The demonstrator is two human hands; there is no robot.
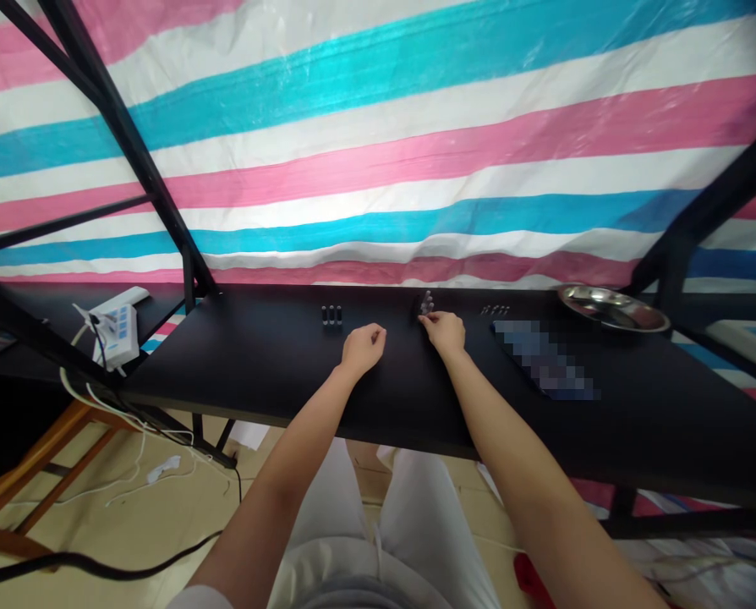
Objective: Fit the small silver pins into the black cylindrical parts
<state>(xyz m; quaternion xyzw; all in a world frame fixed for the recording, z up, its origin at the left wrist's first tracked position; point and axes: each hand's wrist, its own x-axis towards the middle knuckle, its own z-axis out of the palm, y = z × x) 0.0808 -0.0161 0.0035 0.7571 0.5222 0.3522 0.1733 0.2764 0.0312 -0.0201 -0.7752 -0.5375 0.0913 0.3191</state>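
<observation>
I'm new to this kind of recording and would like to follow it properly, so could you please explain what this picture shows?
There is no machine here: a person works with two bare hands, and this single picture comes from a camera worn on their head, looking forward and down. The black table stands before a striped sheet. On it, from left to right, are three small dark cylinders, a cluster of small pieces, more small pieces, a pixelated flat item and a shiny metal dish. The left hand is loosely curled, with nothing visible in it. The right hand has its fingertips at the cluster; whether its grip holds a piece is too small to tell.
</observation>
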